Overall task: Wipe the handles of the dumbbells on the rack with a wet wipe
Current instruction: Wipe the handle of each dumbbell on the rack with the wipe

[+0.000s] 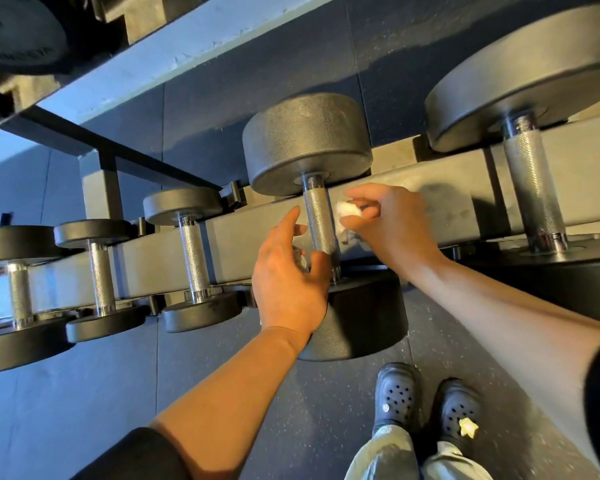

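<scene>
A black dumbbell lies across the rack rail (pixel 447 202), its knurled steel handle (pixel 317 216) in the middle of the view. My right hand (pixel 395 226) is just right of the handle and pinches a crumpled white wet wipe (pixel 347 207) between thumb and fingertips, close beside the metal. My left hand (pixel 288 282) is on the handle's left side with fingers stretched out and the thumb against the handle's near end. Something pale shows in its palm; I cannot tell what it is.
A bigger dumbbell with a thick handle (pixel 532 188) lies to the right. Three smaller ones (pixel 194 258) (pixel 101 275) (pixel 20 292) lie to the left. An upper shelf (pixel 187 46) overhangs the back. My feet in black clogs (pixel 399 393) stand on the dark rubber floor.
</scene>
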Tool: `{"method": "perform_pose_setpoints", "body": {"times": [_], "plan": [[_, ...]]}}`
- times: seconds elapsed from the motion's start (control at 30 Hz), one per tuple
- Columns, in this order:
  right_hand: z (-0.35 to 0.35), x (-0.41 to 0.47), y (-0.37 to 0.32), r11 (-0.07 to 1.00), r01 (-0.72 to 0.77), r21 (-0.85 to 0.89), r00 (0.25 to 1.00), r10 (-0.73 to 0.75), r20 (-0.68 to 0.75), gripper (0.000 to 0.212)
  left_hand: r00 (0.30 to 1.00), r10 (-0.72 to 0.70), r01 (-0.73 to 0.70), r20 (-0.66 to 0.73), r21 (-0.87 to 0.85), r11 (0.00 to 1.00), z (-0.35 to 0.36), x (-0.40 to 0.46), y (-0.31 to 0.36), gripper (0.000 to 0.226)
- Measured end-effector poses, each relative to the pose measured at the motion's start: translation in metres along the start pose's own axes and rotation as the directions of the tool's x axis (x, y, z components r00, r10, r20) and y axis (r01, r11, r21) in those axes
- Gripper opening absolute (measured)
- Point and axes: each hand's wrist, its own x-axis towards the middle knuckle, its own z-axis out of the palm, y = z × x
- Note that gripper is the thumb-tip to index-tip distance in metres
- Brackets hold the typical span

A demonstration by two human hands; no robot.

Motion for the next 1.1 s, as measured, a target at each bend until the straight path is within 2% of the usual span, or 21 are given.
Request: {"method": "perform_pose_setpoints", "body": {"times": [0.07,0.17,0.37,0.5,0.57,0.67,0.83,0.9,1.0,1.1], "plan": [[0.007,-0.001,0.0,0.998,0.013,0.067,0.997,-0.018,0.073,0.015,1.0,0.007,-0.007,-0.002,-0.011,1.0,0.0,0.0,-0.001,0.056],[0.016,-0.009,0.008,1.0,0.014,0.018,0.997,-0.016,0.08,0.01,1.0,0.006,-0.007,-0.015,-0.024,1.0,0.001,0.0,-0.002,0.056],[0.013,-0.021,0.005,0.988,-0.143,0.06,0.985,0.136,0.107,0.011,1.0,0.01,-0.011,-0.028,-0.02,1.0,0.002,0.001,-0.004,0.056],[0.008,-0.023,0.005,0.972,-0.233,-0.017,0.954,0.232,0.19,0.018,0.998,-0.059,0.058,-0.031,-0.016,0.998,0.004,0.003,-0.006,0.06],[0.008,-0.023,0.006,0.972,-0.233,-0.014,0.956,0.231,0.18,0.013,0.997,-0.069,0.068,-0.029,-0.035,0.997,0.004,0.002,-0.005,0.061],[0.011,-0.023,0.001,0.976,-0.219,-0.006,0.973,0.219,0.075,0.013,0.998,-0.061,0.059,-0.032,-0.06,0.996,0.003,0.001,-0.005,0.06],[-0.002,-0.028,-0.008,0.975,-0.207,-0.08,0.95,0.219,0.22,0.019,0.999,-0.032,0.031,-0.025,-0.06,0.998,0.002,0.0,-0.008,0.061],[-0.015,-0.029,-0.01,0.98,-0.174,-0.092,0.964,0.189,0.187,0.016,0.999,0.03,-0.031,-0.035,-0.027,0.999,0.002,-0.002,-0.008,0.062],[-0.044,-0.024,-0.008,0.985,-0.162,-0.063,0.986,0.164,0.016,0.019,0.985,0.169,-0.166,-0.034,0.078,0.983,0.003,-0.001,-0.006,0.061],[-0.08,-0.017,-0.008,0.994,-0.09,-0.063,0.99,0.083,-0.11,0.029,0.977,0.211,-0.208,-0.025,0.104,0.973,0.002,0.001,-0.001,0.059]]}}
